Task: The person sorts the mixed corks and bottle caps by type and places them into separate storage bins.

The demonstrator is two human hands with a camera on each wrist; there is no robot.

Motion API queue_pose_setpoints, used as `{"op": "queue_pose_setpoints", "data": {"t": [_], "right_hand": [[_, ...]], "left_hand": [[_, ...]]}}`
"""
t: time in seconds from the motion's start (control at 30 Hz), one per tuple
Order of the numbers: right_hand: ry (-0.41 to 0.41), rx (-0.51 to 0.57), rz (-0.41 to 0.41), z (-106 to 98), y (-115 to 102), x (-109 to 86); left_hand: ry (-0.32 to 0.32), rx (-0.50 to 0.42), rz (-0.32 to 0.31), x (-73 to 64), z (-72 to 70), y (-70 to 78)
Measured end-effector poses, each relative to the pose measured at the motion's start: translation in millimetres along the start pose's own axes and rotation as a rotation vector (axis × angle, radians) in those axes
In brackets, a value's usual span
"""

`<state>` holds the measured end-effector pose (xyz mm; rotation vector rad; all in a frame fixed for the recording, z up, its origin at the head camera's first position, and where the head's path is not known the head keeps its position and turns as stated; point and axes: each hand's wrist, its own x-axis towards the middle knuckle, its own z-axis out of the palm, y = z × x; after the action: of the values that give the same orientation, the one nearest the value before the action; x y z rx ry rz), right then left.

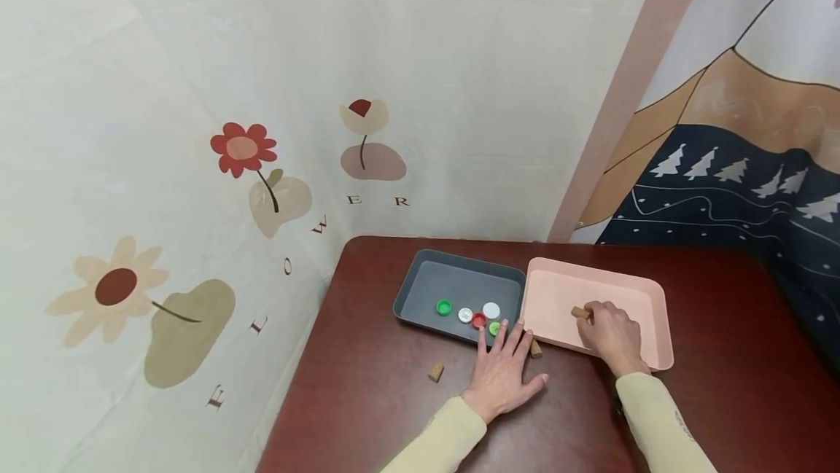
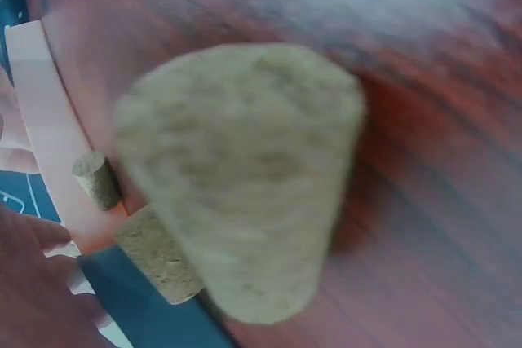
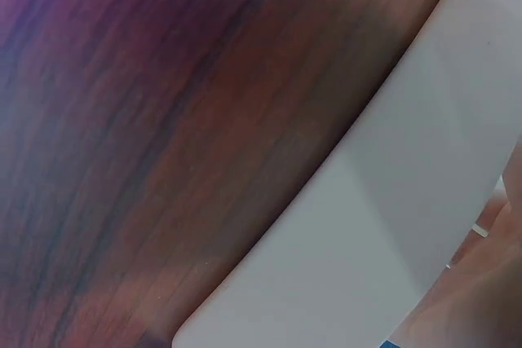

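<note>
My right hand (image 1: 613, 338) reaches over the near side of the pink tray (image 1: 650, 323) and pinches a cork (image 1: 580, 312) between thumb and fingertips. At the right edge of the right wrist view, part of this hand (image 3: 469, 299) shows beyond the tray wall. My left hand (image 1: 500, 378) is spread, fingertips at the near rim of the dark grey tray (image 1: 420, 287), close to a light green cap (image 1: 494, 329). Beside it lie one cork (image 1: 536, 348) and, farther left, another cork (image 1: 436, 371). A blurred, tapered cork-like piece (image 2: 253, 177) fills the middle of the left wrist view.
Inside the grey tray lie a green cap (image 1: 443, 307), a silvery cap (image 1: 465, 315), a white cap (image 1: 491, 310) and a red cap (image 1: 480, 321). Both trays stand side by side on the dark red wooden table (image 1: 367, 298). Printed curtains (image 1: 459, 94) hang behind.
</note>
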<state>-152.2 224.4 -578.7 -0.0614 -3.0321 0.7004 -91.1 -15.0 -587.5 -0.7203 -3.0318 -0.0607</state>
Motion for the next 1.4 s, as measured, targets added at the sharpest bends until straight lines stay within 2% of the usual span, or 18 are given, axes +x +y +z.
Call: {"op": "queue_pose_setpoints", "data": {"t": [0.2,0.37,0.57,0.7,0.83,1.07,1.4], "right_hand": [[0.068,0.034,0.008,-2,0,-10.8],[0.226,0.077,-0.044,-4,-1,-28.1],[0.425,0.129,-0.133,4,-6,-49.8],[0.503,0.159,-0.183,9,-13,-61.7],[0.506,0.168,-0.197,12,-23,-74.4],[0.463,0.163,-0.199,22,-38,-93.3],[0.366,0.117,-0.196,37,-53,-102.4]], "left_hand": [[0.022,-0.026,0.007,-0.2,-2.6,1.9],[0.066,-0.055,0.01,-6.0,-6.4,-0.2],[0.137,-0.11,0.011,-18.5,-11.5,-6.8],[0.157,-0.151,0.002,-26.9,-13.8,-12.9],[0.17,-0.19,-0.018,-34.8,-16.2,-19.7],[0.197,-0.235,-0.05,-46.5,-18.2,-33.7],[0.298,-0.31,-0.088,-57.6,-15.1,-43.3]]}}
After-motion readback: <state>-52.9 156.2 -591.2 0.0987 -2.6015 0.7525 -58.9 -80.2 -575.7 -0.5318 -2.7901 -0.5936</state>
